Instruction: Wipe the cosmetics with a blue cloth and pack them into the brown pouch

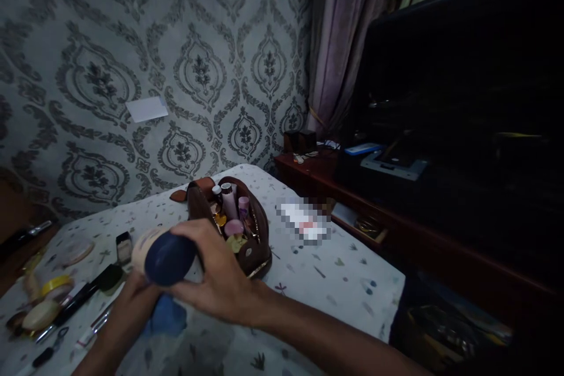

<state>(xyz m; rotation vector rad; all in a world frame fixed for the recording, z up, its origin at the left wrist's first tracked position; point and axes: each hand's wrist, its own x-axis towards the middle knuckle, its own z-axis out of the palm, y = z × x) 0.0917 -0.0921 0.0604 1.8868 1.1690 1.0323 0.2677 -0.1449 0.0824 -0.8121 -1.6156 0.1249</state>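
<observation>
Both my hands hold a beige bottle with a dark blue cap (pixel 161 255) over a table with a patterned cloth (pixel 335 273). My right hand (pixel 215 276) wraps round the blue cap end, fingers curled. My left hand (pixel 132 294) grips the bottle's beige body from below and is mostly hidden. Just behind the bottle stands an unzipped brown cosmetic bag (pixel 238 229) filled with several small bottles and tubes. A blue cloth (pixel 165 317) lies under my hands.
Loose cosmetics lie at the table's left: a compact (pixel 74 251), a yellow-rimmed jar (pixel 55 286), a black brush (pixel 88 291), a small dark case (pixel 124 245). A dark wooden shelf unit (pixel 396 223) with a large black screen stands at right. Wallpapered wall behind.
</observation>
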